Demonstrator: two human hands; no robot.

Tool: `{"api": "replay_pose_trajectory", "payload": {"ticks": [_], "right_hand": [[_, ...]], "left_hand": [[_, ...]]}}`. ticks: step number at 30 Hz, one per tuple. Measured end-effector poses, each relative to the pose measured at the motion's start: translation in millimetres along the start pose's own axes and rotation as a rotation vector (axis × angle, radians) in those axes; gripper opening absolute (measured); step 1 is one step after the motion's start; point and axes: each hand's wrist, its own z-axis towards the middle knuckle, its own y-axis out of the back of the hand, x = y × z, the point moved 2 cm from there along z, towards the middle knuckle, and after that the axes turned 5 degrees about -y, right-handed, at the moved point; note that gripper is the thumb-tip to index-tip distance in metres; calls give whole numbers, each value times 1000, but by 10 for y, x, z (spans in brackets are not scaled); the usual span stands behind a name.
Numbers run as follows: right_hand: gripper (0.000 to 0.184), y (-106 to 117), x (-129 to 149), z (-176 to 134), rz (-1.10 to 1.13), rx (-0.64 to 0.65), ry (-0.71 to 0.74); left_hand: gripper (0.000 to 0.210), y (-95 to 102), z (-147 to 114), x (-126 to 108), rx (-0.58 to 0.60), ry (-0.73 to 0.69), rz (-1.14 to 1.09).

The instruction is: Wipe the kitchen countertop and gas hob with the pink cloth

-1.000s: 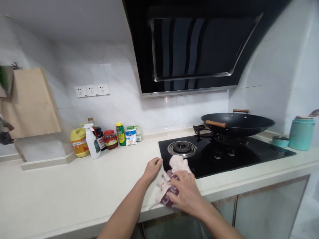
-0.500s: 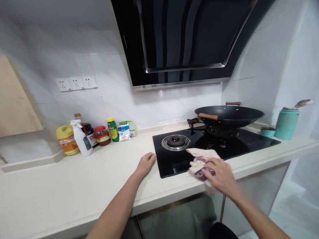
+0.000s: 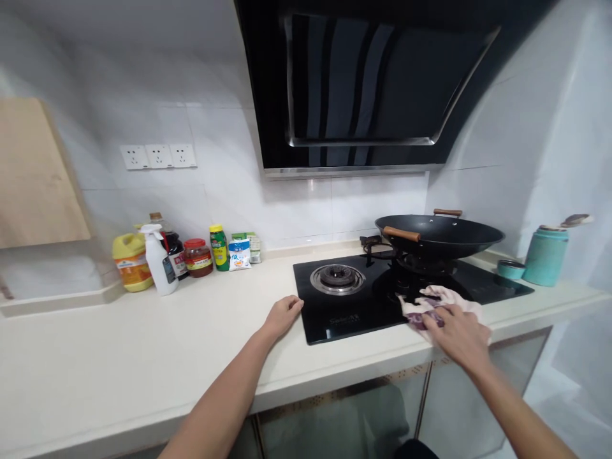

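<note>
My right hand (image 3: 459, 333) presses down on a pink-and-purple cloth (image 3: 444, 301), fingers bunched over it, at the front edge of the black glass gas hob (image 3: 368, 325). Part of the cloth spreads over the glass and part over the white counter (image 3: 191, 344). My left hand (image 3: 284, 315) rests on the counter against the hob's left edge, its fingers curled in and nothing seen in them. Behind the cloth a black wok (image 3: 440, 236) with wooden handles sits on the right burner. The left burner (image 3: 337, 279) is bare.
A turquoise jar (image 3: 546, 256) with a utensil on top and a small bowl (image 3: 510, 269) stand right of the hob. Along the wall at left are a yellow jug (image 3: 132, 262), a white spray bottle (image 3: 160, 261), a red-lidded jar (image 3: 197, 258) and seasoning packs (image 3: 240, 252). A range hood (image 3: 363, 95) overhangs.
My right hand has slid the cloth to the right along the hob's front edge, uncovering the glass it lay on. My left hand stays in place. The camera view has shifted slightly.
</note>
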Motion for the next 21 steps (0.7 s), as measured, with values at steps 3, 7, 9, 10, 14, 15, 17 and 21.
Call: {"api": "replay_pose_trajectory", "payload": {"ticks": [3, 7, 9, 10, 14, 15, 17, 21], "right_hand": [[40, 46, 586, -436, 88, -3, 141], [30, 122, 1463, -1099, 321, -28, 382], [30, 134, 1864, -1409, 477, -37, 505], [32, 130, 2043, -1545, 540, -32, 565], [41, 91, 2502, -1880, 661, 25, 733], [42, 90, 2534, -1903, 673, 38, 760], [43, 108, 2498, -1882, 684, 63, 808], [39, 172, 2120, -1652, 659, 87, 818]], "left_hand": [[34, -20, 8, 21, 4, 5, -5], [34, -14, 4, 37, -1, 2, 5], [34, -2, 4, 39, 0, -3, 9], [34, 6, 4, 40, 0, -3, 11], [34, 34, 2, 36, 12, 0, 8], [34, 39, -1, 33, 15, -1, 5], [36, 45, -11, 23, 20, -5, -5], [36, 36, -33, 6, 31, -7, -21]]}}
